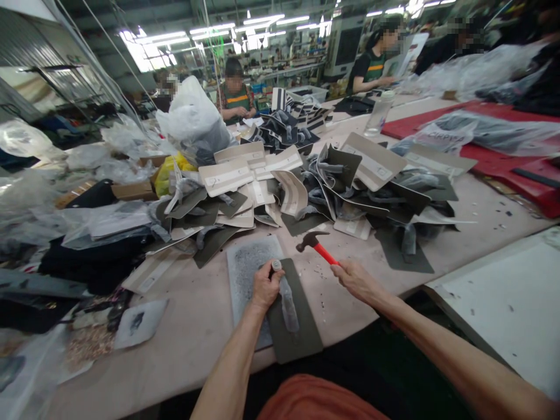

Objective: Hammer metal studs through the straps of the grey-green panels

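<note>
My left hand (265, 287) is closed around a short metal punch (276, 265), held upright on a dark olive cut piece (301, 326). That piece lies partly over a grey pitted cutting slab (245, 262) at the table's near edge. A grey strap (289, 303) runs along the olive piece. My right hand (355, 279) grips the red handle of a hammer (315, 245), whose dark head is raised a little above the table, just right of the punch.
A big heap of beige and olive cut pieces (306, 181) fills the table behind the slab. Plastic bags and dark cloth (96, 256) crowd the left. A red mat (516, 175) and a white board (507, 297) lie to the right. Other people work at the far end.
</note>
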{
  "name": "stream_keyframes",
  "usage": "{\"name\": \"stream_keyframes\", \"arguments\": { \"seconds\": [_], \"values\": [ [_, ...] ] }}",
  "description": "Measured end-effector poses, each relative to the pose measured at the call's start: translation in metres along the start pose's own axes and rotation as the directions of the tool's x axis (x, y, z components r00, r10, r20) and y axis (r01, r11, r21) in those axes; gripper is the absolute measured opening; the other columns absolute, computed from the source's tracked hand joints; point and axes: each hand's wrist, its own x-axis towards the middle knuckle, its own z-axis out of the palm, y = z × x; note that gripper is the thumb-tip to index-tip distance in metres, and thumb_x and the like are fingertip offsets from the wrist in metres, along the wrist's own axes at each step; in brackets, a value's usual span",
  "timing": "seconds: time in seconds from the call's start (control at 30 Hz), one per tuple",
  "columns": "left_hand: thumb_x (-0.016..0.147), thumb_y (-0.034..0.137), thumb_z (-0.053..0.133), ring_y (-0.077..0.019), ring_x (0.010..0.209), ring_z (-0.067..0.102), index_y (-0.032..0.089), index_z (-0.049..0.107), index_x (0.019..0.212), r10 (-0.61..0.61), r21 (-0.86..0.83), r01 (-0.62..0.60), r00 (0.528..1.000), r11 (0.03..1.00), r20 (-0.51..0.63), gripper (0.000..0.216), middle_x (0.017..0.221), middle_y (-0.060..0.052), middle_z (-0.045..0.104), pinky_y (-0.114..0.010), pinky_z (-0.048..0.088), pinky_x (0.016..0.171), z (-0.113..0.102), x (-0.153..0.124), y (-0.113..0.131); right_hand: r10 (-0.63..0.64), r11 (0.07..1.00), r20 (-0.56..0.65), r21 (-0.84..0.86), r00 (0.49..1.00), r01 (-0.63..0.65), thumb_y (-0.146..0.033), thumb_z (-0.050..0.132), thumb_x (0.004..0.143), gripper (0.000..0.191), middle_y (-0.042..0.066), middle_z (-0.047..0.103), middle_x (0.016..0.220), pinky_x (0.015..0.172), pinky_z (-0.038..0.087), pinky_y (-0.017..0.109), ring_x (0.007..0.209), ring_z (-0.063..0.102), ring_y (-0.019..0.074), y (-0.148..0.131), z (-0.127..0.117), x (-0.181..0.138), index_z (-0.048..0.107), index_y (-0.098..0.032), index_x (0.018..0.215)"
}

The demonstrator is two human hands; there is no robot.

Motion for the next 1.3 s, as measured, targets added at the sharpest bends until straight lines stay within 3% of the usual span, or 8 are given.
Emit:
{"name": "stream_keyframes", "arguments": {
  "seconds": [0.17, 0.3, 0.4, 0.5, 0.63, 0.87, 1.1, 1.3],
  "values": [
    [0.084, 0.027, 0.063, -0.0208, 0.093, 0.069, 0.021, 0.061, 0.123, -0.056, -0.128, 0.061, 0.998, 0.990, 0.036, 0.039, 0.104, -0.006, 0.074, -0.034, 0.052, 0.087, -0.005, 0.001, 0.003, -0.118, 0.988, -0.195, -0.120, 0.974, 0.096, -0.026, 0.048, 0.091, 0.034, 0.020, 0.058, 0.113, 0.082, 0.042, 0.039, 0.101, 0.056, 0.0296, 0.004, 0.031, -0.004, 0.055, -0.009, 0.120],
    [0.086, 0.025, 0.061, -0.0203, 0.099, 0.068, 0.021, 0.061, 0.125, -0.061, -0.178, 0.082, 0.991, 0.981, 0.121, 0.040, 0.111, -0.007, 0.073, -0.034, 0.051, 0.093, -0.012, 0.005, 0.009, -0.617, 0.785, -0.172, -0.074, 0.768, 0.615, -0.017, 0.049, 0.089, 0.045, 0.013, 0.050, 0.127, 0.094, 0.041, 0.037, 0.113, 0.048, 0.0244, -0.046, 0.043, -0.017, 0.046, -0.018, 0.133],
    [0.082, 0.025, 0.064, -0.0204, 0.093, 0.068, 0.020, 0.069, 0.108, -0.081, -0.156, 0.101, 0.988, 0.983, 0.129, 0.027, 0.100, -0.006, 0.076, -0.033, 0.051, 0.089, -0.011, 0.007, 0.011, -0.753, 0.656, 0.017, -0.069, 0.658, 0.752, -0.010, 0.048, 0.084, 0.036, 0.009, 0.054, 0.117, 0.087, 0.043, 0.034, 0.100, 0.050, 0.0209, -0.078, 0.061, -0.017, 0.055, -0.020, 0.118],
    [0.072, 0.029, 0.073, -0.0201, 0.082, 0.068, 0.017, 0.071, 0.087, -0.236, -0.317, 0.208, 0.971, 0.925, -0.050, 0.020, 0.085, -0.005, 0.075, -0.033, 0.053, 0.082, -0.002, 0.014, 0.009, -0.714, 0.670, 0.115, -0.176, 0.691, 0.722, -0.011, 0.046, 0.084, 0.022, 0.010, 0.057, 0.108, 0.082, 0.043, 0.035, 0.095, 0.052, 0.0221, -0.092, 0.081, -0.012, 0.058, -0.017, 0.101],
    [0.074, 0.044, 0.069, -0.0170, 0.070, 0.068, 0.017, 0.059, 0.079, -0.487, -0.645, 0.166, 0.796, 0.746, -0.358, 0.029, 0.071, -0.001, 0.068, -0.034, 0.055, 0.074, -0.004, 0.034, 0.020, -0.615, 0.722, 0.165, -0.275, 0.771, 0.635, -0.011, 0.039, 0.088, 0.023, 0.012, 0.059, 0.104, 0.068, 0.045, 0.031, 0.082, 0.059, 0.0205, -0.102, 0.086, -0.014, 0.055, -0.015, 0.105],
    [0.075, 0.035, 0.077, -0.0156, 0.075, 0.069, 0.015, 0.062, 0.093, -0.139, -0.469, -0.143, 0.845, 0.872, -0.516, 0.031, 0.081, -0.002, 0.071, -0.030, 0.056, 0.075, -0.064, 0.036, 0.082, -0.330, 0.885, -0.034, -0.357, 0.943, 0.297, -0.015, 0.048, 0.082, 0.020, 0.014, 0.065, 0.094, 0.060, 0.043, 0.031, 0.075, 0.067, 0.0250, -0.119, 0.030, -0.021, 0.055, -0.015, 0.101],
    [0.080, 0.034, 0.072, -0.0159, 0.079, 0.068, 0.014, 0.069, 0.094, -0.165, -0.375, 0.038, 0.935, 0.926, -0.313, 0.024, 0.087, -0.006, 0.074, -0.026, 0.054, 0.076, -0.037, 0.010, 0.053, -0.156, 0.988, -0.068, -0.020, 0.985, 0.155, -0.045, 0.051, 0.092, 0.045, 0.011, 0.071, 0.091, 0.071, 0.046, 0.033, 0.085, 0.070, 0.0276, -0.104, 0.047, -0.025, 0.049, -0.016, 0.126],
    [0.082, 0.037, 0.071, -0.0171, 0.083, 0.069, 0.014, 0.068, 0.098, -0.241, -0.419, 0.153, 0.957, 0.895, -0.165, 0.027, 0.091, -0.007, 0.075, -0.028, 0.054, 0.079, -0.008, 0.007, 0.015, -0.160, 0.978, -0.137, 0.112, 0.978, 0.176, -0.037, 0.043, 0.097, 0.043, 0.014, 0.069, 0.115, 0.083, 0.046, 0.033, 0.098, 0.069, 0.0254, -0.099, 0.075, -0.029, 0.046, -0.016, 0.135]
  ]
}}
